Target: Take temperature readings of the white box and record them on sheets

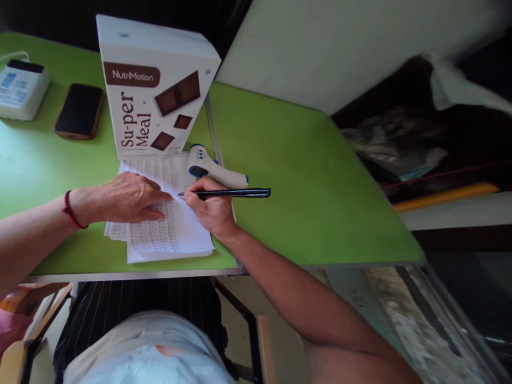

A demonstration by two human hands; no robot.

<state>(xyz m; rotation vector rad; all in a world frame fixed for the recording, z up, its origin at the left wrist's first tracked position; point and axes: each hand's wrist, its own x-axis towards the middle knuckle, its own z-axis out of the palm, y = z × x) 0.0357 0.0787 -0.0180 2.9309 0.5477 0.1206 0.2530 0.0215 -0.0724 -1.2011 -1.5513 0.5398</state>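
Left hand loosely open, resting on handwritten sheets, gripping nothing. Right hand closed round black pen, nib just beside left hand; sheets beneath both, white thermometer just beyond right.

dim light, a pale sheen on the tabletop's left, blurred right edge.

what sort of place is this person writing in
Probably a room at home, though a small office is possible. A green table serves as a desk, with handwritten sheets, a phone and a NutriMotion box on it.
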